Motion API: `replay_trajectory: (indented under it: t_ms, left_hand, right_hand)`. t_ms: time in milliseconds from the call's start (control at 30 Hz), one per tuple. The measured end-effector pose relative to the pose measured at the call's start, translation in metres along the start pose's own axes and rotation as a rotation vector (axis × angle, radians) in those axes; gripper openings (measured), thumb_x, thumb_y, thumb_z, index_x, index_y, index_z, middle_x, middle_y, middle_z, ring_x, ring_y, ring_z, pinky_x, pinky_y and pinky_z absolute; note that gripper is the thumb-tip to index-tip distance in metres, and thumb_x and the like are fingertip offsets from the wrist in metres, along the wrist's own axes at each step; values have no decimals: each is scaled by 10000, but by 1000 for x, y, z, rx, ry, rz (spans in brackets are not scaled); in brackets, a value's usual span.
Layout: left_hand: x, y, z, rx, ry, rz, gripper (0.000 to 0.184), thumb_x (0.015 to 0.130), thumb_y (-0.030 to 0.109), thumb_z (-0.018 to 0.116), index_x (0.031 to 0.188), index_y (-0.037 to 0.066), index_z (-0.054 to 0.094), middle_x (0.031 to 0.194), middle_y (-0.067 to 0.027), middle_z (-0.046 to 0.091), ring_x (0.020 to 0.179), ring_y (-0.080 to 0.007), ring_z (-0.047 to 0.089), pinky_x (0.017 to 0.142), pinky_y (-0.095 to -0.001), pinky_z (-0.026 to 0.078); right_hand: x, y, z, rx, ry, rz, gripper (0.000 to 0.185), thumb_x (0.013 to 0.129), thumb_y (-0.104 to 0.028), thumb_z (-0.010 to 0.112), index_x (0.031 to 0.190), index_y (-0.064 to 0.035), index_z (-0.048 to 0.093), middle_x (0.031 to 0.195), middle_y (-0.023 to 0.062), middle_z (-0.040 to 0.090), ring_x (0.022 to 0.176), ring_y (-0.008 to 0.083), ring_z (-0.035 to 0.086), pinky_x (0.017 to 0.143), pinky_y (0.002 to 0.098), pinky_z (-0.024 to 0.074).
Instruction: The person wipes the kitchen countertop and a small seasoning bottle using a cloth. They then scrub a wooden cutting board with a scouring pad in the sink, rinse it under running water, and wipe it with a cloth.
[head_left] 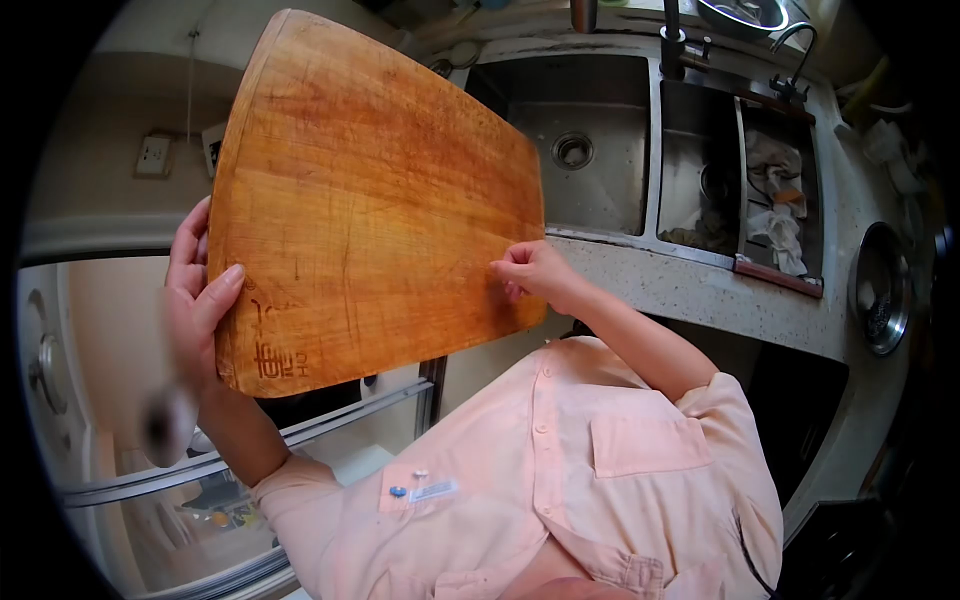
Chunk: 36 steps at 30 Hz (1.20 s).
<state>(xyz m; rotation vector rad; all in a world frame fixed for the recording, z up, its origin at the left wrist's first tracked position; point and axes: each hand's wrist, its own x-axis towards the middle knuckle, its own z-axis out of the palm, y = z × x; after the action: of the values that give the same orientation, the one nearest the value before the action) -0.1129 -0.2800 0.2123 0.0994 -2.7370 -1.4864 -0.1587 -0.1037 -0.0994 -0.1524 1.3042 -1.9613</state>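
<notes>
A large wooden cutting board (380, 190) with rounded corners, dark streaks and branded characters near its lower left corner is held up at a tilt before me. My left hand (200, 290) grips its left edge, thumb on the front face and fingers around the back. In front of the board's lower right part is my right hand (535, 275), fingers curled in and pinched close to the wood. What lies inside that pinch, if anything, is hidden, and whether the fingertips touch the face I cannot tell.
A steel sink (590, 130) with a narrower second basin (700, 160) is set into the speckled counter (660, 290). Cloth-like scraps (778, 210) lie in a tray beside the basin. A dark faucet (675, 45) stands behind. At right is a metal bowl (880, 290).
</notes>
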Motion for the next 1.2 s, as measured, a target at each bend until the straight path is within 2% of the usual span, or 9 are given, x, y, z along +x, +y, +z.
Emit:
replay_trajectory:
  t_ms: [133, 233, 300, 500, 667, 767, 933, 1067, 1200]
  left_hand:
    - [-2, 4, 4, 16, 35, -34, 624, 747, 67, 531, 1301, -36, 262, 1213, -137, 423, 1118, -175, 431, 962, -285, 323]
    - [-1, 2, 7, -19, 62, 7, 617, 740, 73, 532, 1290, -45, 279, 1176, -142, 448, 1099, -172, 445, 949, -279, 334]
    - [-1, 1, 9, -17, 89, 20, 615, 734, 76, 533, 1284, -49, 287, 1153, -143, 463, 1083, -171, 457, 941, -277, 341]
    - [0, -3, 7, -59, 103, -6, 621, 725, 71, 532, 1281, -53, 287, 1130, -139, 476, 1054, -173, 475, 938, -283, 349]
    - [0, -3, 7, -57, 98, 0, 619, 720, 68, 533, 1277, -57, 291, 1128, -143, 482, 1054, -178, 479, 938, -286, 348]
    - [-1, 0, 10, -43, 108, -2, 614, 720, 66, 530, 1272, -62, 293, 1133, -146, 481, 1060, -181, 479, 938, -289, 350]
    - [-3, 2, 13, -49, 114, -4, 609, 721, 65, 528, 1268, -69, 295, 1136, -150, 481, 1065, -185, 478, 938, -293, 351]
    - [-4, 3, 15, -53, 122, -16, 612, 721, 66, 529, 1269, -69, 293, 1132, -150, 483, 1064, -185, 479, 939, -291, 350]
    - [-4, 0, 12, -50, 131, -15, 614, 718, 63, 529, 1270, -66, 293, 1132, -150, 483, 1063, -186, 481, 940, -290, 350]
  right_hand:
    - [-7, 5, -2, 26, -23, 7, 107, 822, -151, 551, 789, -49, 549, 684, -2, 566, 595, 83, 541, 528, 205, 413]
    - [1, 41, -26, -56, 265, -140, 86, 804, -114, 535, 866, -59, 559, 730, 4, 574, 657, 89, 545, 538, 207, 403]
    - [0, 56, -52, -169, 450, -192, 136, 761, -127, 598, 856, -32, 579, 757, 37, 589, 683, 121, 542, 615, 253, 441]
    - [-15, 67, -103, -275, 610, -208, 141, 753, -141, 621, 832, -27, 595, 707, 56, 603, 657, 114, 552, 597, 249, 440]
    - [-15, 78, -86, -563, 449, -89, 174, 727, -193, 661, 774, -25, 653, 697, 101, 626, 631, 189, 585, 608, 300, 454]
    - [-15, 66, -55, -519, 320, -44, 185, 730, -202, 663, 781, -24, 656, 694, 101, 627, 631, 186, 586, 606, 296, 452]
    - [-11, 40, -11, -353, 254, -172, 198, 733, -210, 664, 774, -16, 657, 695, 100, 628, 620, 169, 580, 594, 292, 449]
    - [0, 51, -11, -196, 189, -127, 192, 731, -202, 661, 743, -11, 648, 697, 110, 631, 620, 187, 588, 585, 305, 451]
    - [14, 83, -35, -516, 293, -65, 185, 720, -198, 663, 734, -15, 641, 697, 119, 630, 625, 207, 593, 589, 316, 454]
